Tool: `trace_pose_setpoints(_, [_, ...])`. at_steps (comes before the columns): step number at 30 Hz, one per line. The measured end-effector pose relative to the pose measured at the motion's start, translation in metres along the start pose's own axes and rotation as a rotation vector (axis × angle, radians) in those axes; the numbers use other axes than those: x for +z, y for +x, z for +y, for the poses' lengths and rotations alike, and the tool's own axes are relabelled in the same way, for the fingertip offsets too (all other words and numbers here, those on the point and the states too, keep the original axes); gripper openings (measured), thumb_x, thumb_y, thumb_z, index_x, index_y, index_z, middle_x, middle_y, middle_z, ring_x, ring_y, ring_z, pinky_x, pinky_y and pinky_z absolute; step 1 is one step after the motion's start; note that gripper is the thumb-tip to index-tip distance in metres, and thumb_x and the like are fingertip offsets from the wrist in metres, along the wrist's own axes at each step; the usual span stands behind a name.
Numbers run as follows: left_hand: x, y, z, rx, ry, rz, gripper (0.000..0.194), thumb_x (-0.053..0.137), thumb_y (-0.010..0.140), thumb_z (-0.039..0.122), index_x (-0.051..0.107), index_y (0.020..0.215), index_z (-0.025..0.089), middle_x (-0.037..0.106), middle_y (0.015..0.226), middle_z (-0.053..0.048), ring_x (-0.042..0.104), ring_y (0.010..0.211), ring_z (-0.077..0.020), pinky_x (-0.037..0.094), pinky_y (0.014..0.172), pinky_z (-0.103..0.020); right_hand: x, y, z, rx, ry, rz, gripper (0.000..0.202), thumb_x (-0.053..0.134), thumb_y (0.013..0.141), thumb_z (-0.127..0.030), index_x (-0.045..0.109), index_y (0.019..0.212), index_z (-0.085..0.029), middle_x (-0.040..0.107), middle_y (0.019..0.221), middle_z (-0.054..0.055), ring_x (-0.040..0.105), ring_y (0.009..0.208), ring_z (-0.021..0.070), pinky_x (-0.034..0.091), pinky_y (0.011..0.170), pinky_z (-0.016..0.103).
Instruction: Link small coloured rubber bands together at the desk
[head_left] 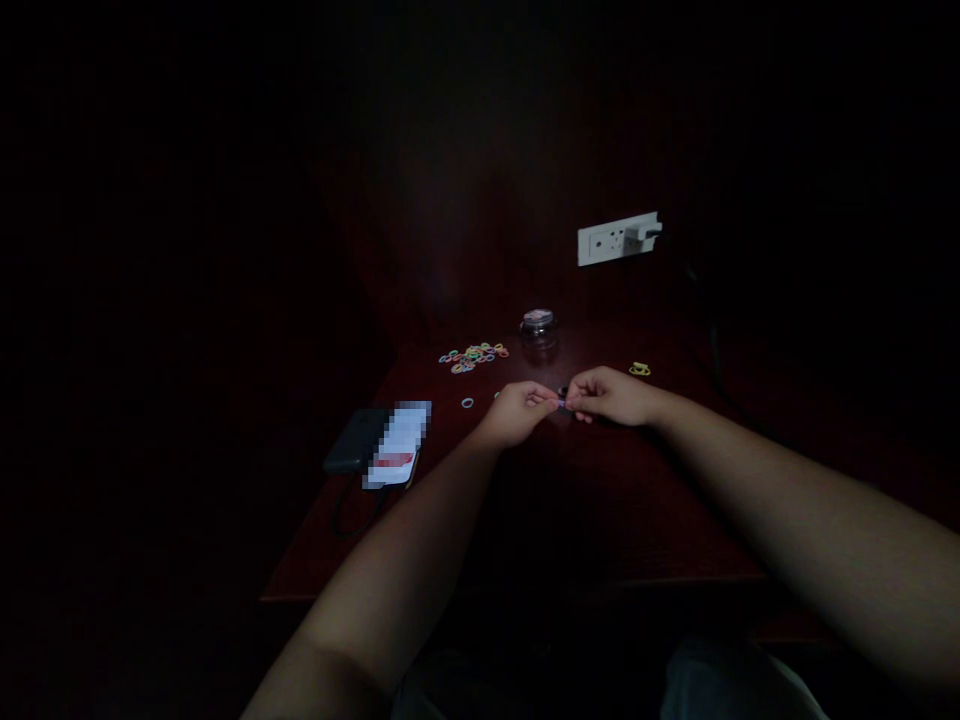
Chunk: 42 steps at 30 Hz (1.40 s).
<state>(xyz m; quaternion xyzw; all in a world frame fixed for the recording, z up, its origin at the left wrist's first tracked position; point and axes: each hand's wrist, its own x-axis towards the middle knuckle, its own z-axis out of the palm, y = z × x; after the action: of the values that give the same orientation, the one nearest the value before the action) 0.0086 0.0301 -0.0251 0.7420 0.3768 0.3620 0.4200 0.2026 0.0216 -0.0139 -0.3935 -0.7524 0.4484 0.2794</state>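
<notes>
My left hand (pixel 517 412) and my right hand (pixel 611 397) meet over the middle of the dark red table. Between their pinched fingertips is a small pale purple hair tie (pixel 562 404), mostly covered by the fingers. A dark ring (pixel 562 391) shows just behind the fingertips, too dim to make out well. Left of my left hand lies a single pale hair tie (pixel 467 403). Farther back is a loose pile of colourful hair ties (pixel 476 357). Several yellow hair ties (pixel 639 369) lie together beyond my right hand.
A clear jar with a lid (pixel 538 328) stands at the back of the table (pixel 600 530). At the left lie a lit phone (pixel 401 440) and a dark flat box (pixel 354 440) with a cable. A wall socket (pixel 619 239) holds a plug. Surroundings are very dark.
</notes>
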Motion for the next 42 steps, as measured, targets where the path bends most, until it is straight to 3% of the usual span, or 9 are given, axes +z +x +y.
trace_pose_setpoints(8, [-0.0002, -0.0021, 0.0012, -0.006, 0.007, -0.096, 0.019, 0.063, 0.074, 0.025, 0.065, 0.084, 0.009, 0.064, 0.071, -0.004, 0.053, 0.061, -0.0082, 0.040, 0.059, -0.020, -0.0006, -0.0010, -0.0007, -0.012, -0.063, 0.004, 0.029, 0.059, 0.073, -0.044, 0.052, 0.069, -0.016, 0.057, 0.057, -0.001, 0.051, 0.052, 0.0103, 0.038, 0.052, 0.023])
trace_pose_setpoints(22, [0.0005, -0.0026, 0.0029, 0.016, 0.007, -0.088, 0.020, 0.064, 0.074, 0.027, 0.062, 0.082, 0.009, 0.062, 0.070, -0.003, 0.053, 0.061, -0.0081, 0.041, 0.059, -0.021, -0.0025, -0.0011, -0.0028, -0.041, -0.237, -0.042, 0.038, 0.044, 0.083, -0.048, 0.050, 0.062, -0.017, 0.036, 0.046, -0.006, 0.028, 0.044, 0.0076, 0.022, 0.045, 0.023])
trace_pose_setpoints(32, [0.0007, -0.0024, 0.0030, 0.026, 0.007, -0.090, 0.020, 0.064, 0.074, 0.026, 0.060, 0.083, 0.009, 0.061, 0.070, -0.003, 0.052, 0.061, -0.0073, 0.041, 0.060, -0.020, 0.0000, -0.0021, -0.0053, -0.021, -0.250, -0.028, 0.041, 0.041, 0.084, -0.050, 0.051, 0.062, -0.016, 0.039, 0.043, -0.005, 0.030, 0.040, 0.0072, 0.023, 0.044, 0.023])
trace_pose_setpoints(42, [0.0000, -0.0025, 0.0021, 0.028, 0.030, -0.053, 0.019, 0.062, 0.075, 0.027, 0.062, 0.083, 0.010, 0.063, 0.073, -0.004, 0.054, 0.063, -0.0088, 0.042, 0.061, -0.021, 0.0018, -0.0025, -0.0064, -0.016, -0.147, -0.052, 0.032, 0.054, 0.076, -0.047, 0.048, 0.065, -0.017, 0.045, 0.052, -0.005, 0.038, 0.045, 0.0070, 0.029, 0.045, 0.021])
